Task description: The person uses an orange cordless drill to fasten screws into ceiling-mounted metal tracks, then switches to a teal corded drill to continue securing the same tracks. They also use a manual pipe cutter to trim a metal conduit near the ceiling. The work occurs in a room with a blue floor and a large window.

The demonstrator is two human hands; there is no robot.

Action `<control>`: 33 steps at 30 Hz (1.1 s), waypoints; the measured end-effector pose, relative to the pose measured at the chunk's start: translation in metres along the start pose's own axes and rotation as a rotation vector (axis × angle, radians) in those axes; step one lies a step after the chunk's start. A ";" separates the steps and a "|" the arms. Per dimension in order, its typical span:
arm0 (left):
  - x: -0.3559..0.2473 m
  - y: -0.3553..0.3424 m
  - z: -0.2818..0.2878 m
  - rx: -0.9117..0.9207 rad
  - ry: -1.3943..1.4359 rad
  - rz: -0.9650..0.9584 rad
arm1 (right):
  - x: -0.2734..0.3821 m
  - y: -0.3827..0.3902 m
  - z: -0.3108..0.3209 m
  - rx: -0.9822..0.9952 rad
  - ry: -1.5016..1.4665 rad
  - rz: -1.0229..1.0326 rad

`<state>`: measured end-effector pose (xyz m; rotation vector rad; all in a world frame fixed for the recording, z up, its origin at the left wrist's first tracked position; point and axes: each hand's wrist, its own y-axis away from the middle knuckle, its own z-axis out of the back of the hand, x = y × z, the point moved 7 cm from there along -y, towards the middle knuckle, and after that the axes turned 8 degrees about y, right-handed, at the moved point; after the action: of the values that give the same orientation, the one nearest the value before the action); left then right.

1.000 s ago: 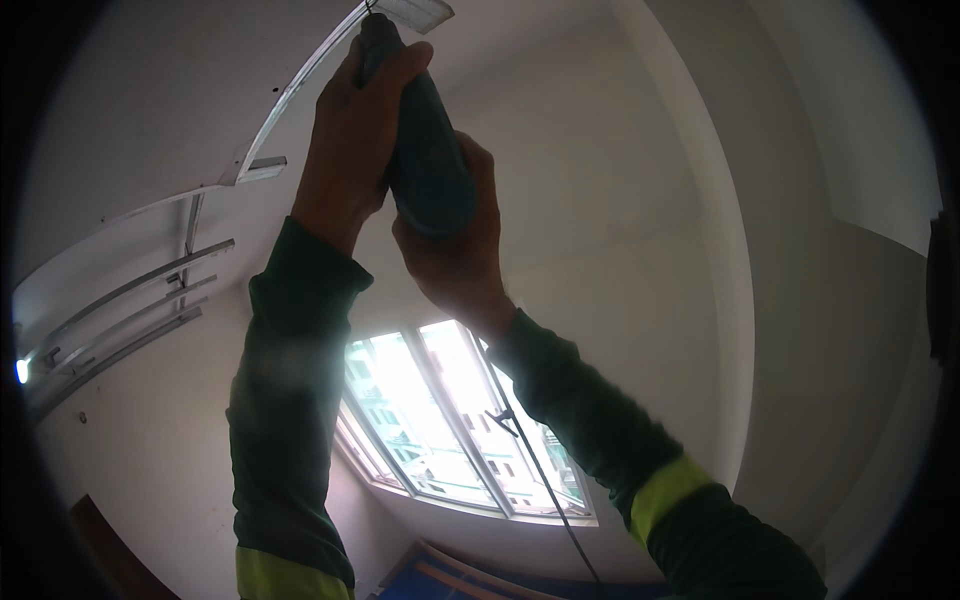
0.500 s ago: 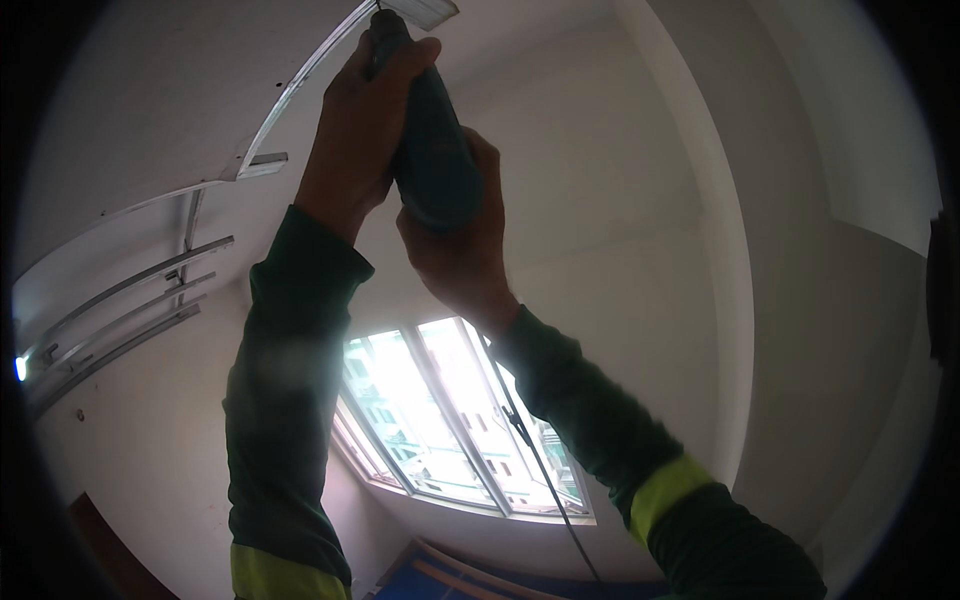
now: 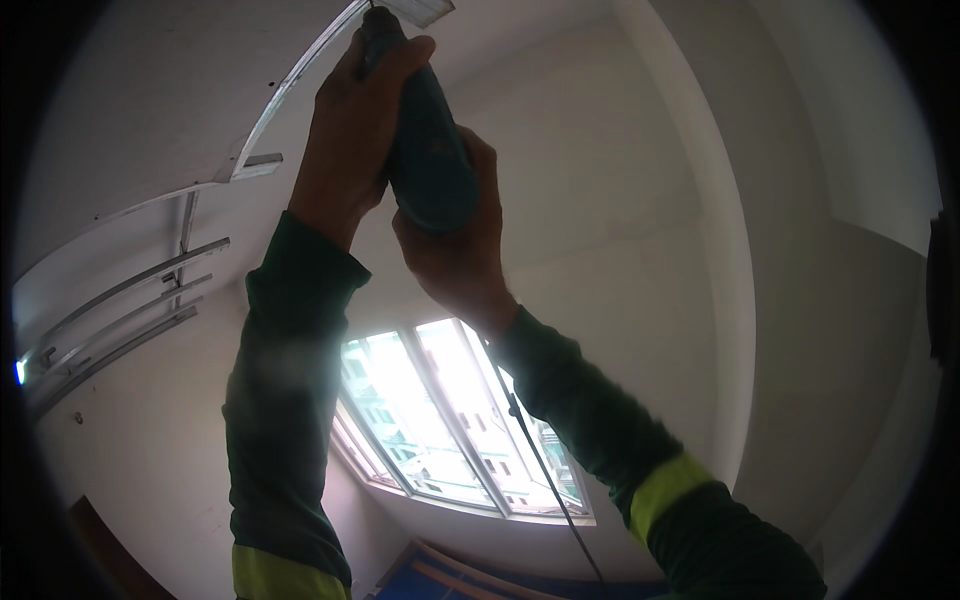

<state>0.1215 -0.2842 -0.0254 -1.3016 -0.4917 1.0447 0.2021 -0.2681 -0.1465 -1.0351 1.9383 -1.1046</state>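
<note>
Both my hands are raised overhead around a teal power drill (image 3: 430, 150), its nose pointing up at the ceiling edge. My left hand (image 3: 350, 130) wraps the front of the body, thumb across it. Lower down, my right hand (image 3: 460, 255) grips the drill from behind, its fingers partly hidden by the body. The drill's tip meets or nearly meets a metal strip (image 3: 300, 75) along the edge of a ceiling panel (image 3: 150, 90); whether it touches I cannot tell. A dark cord (image 3: 545, 465) hangs below my right hand.
Metal ceiling framing (image 3: 130, 285) lies exposed at the left. A short metal channel end (image 3: 262, 165) juts from the panel edge. Below is a bright window (image 3: 450, 420), with something blue with wooden bars (image 3: 430, 575) at the bottom. A pale beam (image 3: 720, 250) runs down the right.
The drill and both hands have shifted very slightly left in the picture, along with the ceiling edge. My grip is the same.
</note>
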 end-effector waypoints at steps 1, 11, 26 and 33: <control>0.000 0.000 0.000 0.003 0.000 -0.003 | 0.000 0.000 0.001 0.001 0.017 0.006; 0.011 0.031 -0.011 -0.029 -0.011 0.115 | -0.003 -0.001 0.003 -0.002 0.124 0.032; 0.011 0.023 -0.003 -0.009 0.011 0.151 | -0.003 -0.006 0.000 0.023 0.179 0.075; 0.015 -0.005 0.012 0.159 -0.104 -0.037 | 0.001 -0.011 0.001 0.014 0.203 0.159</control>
<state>0.1207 -0.2645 -0.0215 -1.0981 -0.4991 1.1020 0.2062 -0.2732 -0.1369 -0.7703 2.1278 -1.1685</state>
